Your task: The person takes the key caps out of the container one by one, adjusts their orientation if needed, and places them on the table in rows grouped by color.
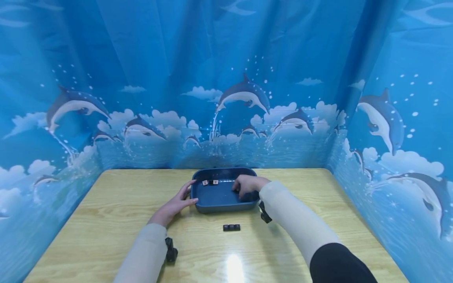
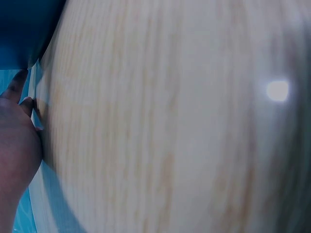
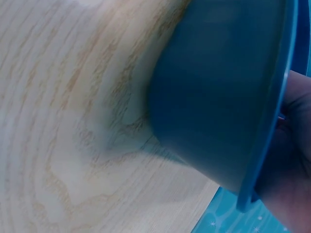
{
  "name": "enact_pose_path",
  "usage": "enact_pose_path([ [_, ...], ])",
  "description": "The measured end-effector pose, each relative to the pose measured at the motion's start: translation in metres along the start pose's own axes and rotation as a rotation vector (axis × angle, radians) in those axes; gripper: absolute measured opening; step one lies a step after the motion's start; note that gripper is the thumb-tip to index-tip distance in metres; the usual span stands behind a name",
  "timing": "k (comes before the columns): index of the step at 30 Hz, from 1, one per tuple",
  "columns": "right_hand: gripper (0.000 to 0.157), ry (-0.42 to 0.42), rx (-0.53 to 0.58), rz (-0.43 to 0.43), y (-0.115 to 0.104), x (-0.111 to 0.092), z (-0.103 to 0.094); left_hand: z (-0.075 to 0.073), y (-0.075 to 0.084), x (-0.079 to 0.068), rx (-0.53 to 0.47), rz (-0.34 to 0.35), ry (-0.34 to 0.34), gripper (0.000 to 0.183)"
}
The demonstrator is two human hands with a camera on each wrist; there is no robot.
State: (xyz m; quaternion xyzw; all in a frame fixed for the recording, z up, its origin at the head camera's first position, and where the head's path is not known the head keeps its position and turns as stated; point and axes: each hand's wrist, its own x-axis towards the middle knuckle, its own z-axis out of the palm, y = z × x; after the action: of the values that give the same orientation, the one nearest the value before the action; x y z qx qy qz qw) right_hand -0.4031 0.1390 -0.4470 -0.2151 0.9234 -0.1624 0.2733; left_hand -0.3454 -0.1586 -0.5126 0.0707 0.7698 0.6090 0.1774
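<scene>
I see the blue rectangular tray [image 1: 214, 195] on the wood-grain table [image 1: 124, 220], two white-faced cubes [image 1: 215, 182] inside toward its far left corner. The right hand [image 1: 247, 184] reaches into it, fingers bent down, and I can't tell whether they grip anything; the left hand [image 1: 175, 204] touches its left side with extended fingers. Three black cubes [image 1: 231, 227] lie in front.

Prob. curtained booth [image 1: 417, 47], dolphin drapes [image 1: 141, 51], wd. tbl [image 1: 106, 220]

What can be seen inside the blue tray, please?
Inside the tray, toward its far left, are two small white blocks with a dark block between them. The right hand reaches in; whatever lies beneath it is covered.
</scene>
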Motion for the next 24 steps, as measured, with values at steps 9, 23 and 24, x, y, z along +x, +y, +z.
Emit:
enact_pose_path([
  [9, 0.026, -0.003, 0.015, 0.031, 0.003, -0.005, 0.003, 0.0, -0.002, 0.003, -0.021, 0.02, -0.007, 0.08],
  [23, 0.015, 0.059, 0.127, -0.03, 0.004, -0.024, -0.008, 0.0, 0.0, 0.0, -0.009, 0.006, -0.004, 0.08],
  [24, 0.014, 0.059, 0.147, -0.041, 0.005, -0.026, -0.008, 0.0, 0.0, 0.0, -0.008, 0.005, -0.005, 0.08],
])
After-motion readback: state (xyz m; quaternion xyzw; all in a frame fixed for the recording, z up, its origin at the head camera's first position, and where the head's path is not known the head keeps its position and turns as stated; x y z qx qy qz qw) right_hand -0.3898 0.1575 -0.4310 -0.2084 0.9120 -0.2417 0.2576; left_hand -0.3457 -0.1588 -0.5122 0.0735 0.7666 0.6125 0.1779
